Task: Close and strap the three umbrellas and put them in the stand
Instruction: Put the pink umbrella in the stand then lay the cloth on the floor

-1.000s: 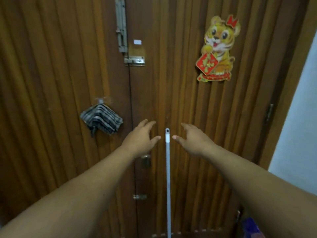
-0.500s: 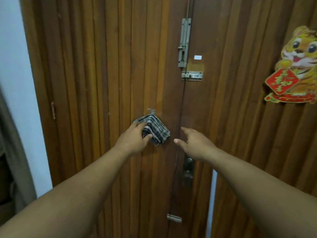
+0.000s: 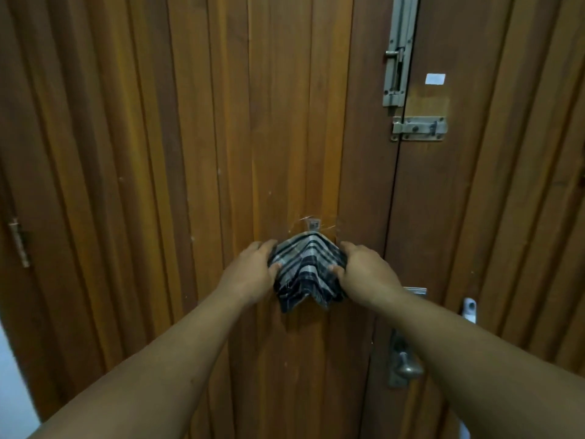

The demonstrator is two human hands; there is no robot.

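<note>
A striped grey, white and dark blue cloth point(image 3: 305, 270) hangs from a small clear hook point(image 3: 312, 224) on the brown wooden door point(image 3: 196, 153). My left hand point(image 3: 253, 274) grips the cloth's left edge, thumb on the front. My right hand point(image 3: 364, 274) grips its right edge the same way. No umbrella and no stand show in this view.
Two metal slide bolts point(image 3: 419, 128) sit at the upper right near the gap between the two door leaves. A door handle and lock plate point(image 3: 403, 365) are below my right forearm. A white pole tip point(image 3: 469, 308) shows at the right. A hinge point(image 3: 19, 242) is at the left.
The view swung left from the white pole to the hanging cloth. Both hands moved onto the cloth and closed on its two sides.
</note>
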